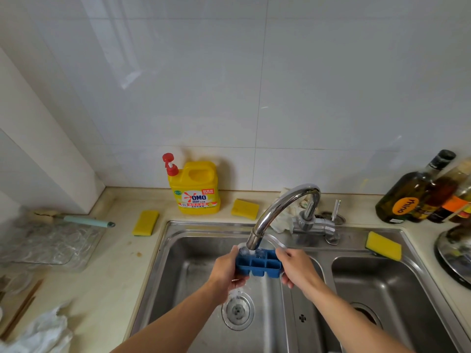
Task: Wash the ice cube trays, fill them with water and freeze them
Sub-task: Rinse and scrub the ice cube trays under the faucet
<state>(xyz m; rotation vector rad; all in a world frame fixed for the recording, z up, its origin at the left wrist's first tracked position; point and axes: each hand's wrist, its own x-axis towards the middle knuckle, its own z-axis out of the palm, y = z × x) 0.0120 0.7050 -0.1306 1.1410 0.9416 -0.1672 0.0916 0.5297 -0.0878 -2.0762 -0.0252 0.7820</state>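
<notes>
A blue ice cube tray [258,263] is held level over the left basin of the steel sink [178,253], right under the spout of the chrome faucet [277,212]. Water runs from the spout into the tray's far left cells and spills toward the drain [237,310]. My left hand [225,272] grips the tray's left end. My right hand [297,266] grips its right end.
A yellow dish-soap bottle [195,187] with a red pump stands at the back wall. Yellow sponges lie on the counter [145,222], [245,208] and on the sink rim [383,245]. A clear glass tray [48,242] and a brush sit left. Oil bottles [413,194] stand right.
</notes>
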